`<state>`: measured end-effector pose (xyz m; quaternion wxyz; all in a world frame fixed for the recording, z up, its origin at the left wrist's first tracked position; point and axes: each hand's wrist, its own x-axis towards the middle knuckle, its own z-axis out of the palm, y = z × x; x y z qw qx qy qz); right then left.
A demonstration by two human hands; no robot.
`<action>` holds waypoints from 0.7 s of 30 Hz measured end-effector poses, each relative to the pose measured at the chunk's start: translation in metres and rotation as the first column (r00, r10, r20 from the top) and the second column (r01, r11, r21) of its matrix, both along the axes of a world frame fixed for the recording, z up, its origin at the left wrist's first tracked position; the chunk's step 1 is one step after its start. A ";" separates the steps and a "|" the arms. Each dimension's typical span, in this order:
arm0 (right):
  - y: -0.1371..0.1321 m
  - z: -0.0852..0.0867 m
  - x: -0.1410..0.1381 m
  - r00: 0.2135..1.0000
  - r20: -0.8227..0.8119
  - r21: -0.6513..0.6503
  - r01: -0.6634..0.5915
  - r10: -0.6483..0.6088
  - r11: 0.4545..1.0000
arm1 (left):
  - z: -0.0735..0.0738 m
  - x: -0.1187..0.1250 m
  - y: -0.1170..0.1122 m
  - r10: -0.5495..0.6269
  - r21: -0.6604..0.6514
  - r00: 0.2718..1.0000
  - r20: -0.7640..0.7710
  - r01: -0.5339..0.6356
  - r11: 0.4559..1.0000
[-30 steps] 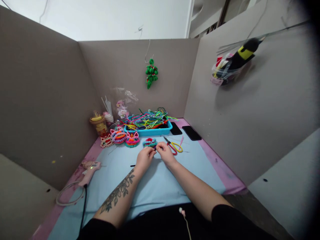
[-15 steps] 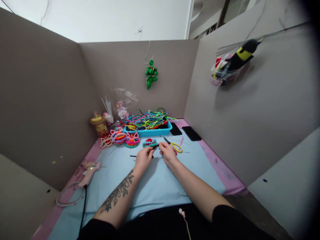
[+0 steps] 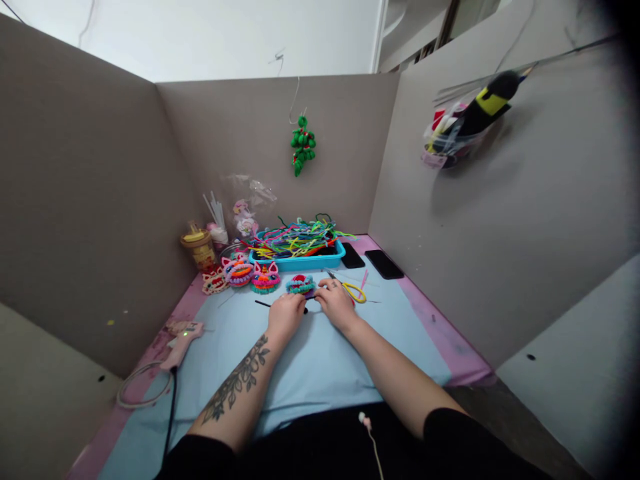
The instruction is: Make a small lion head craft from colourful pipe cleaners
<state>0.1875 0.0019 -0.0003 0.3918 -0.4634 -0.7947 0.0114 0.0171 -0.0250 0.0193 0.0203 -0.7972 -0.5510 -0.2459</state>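
Grey panels (image 3: 340,153) stand around the desk (image 3: 440,327) with its blue cloth (image 3: 330,373), and from here I see the left hand (image 3: 286,315) and the right hand (image 3: 339,307) near each other above it. Fingers of both hands are pinched on a thin black strip (image 3: 311,298), which shows between them just in front of a turquoise and red fuzzy figure (image 3: 300,285). Scissors (image 3: 358,294) lie beside the right hand, and behind the figure stands a blue tray (image 3: 313,263) full of colourful stems (image 3: 300,239).

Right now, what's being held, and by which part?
The left hand and right hand seem to pinch a thin black strip either side of a short visible stretch; exact grips are hidden.
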 end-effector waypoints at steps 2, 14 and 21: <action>0.001 0.000 0.000 1.000 -0.018 -0.013 -0.001 0.001 1.000 | 0.000 0.001 0.000 -0.013 -0.009 1.000 0.018 0.013 1.000; 0.010 -0.007 -0.013 0.605 -0.794 -0.277 -0.270 -0.061 0.922 | -0.004 0.008 0.001 -0.041 -0.073 0.953 0.300 0.066 0.995; 0.007 -0.011 -0.027 0.232 -0.954 -0.298 -0.659 -0.191 0.690 | -0.007 0.022 -0.006 -0.108 0.052 0.962 0.251 0.098 0.994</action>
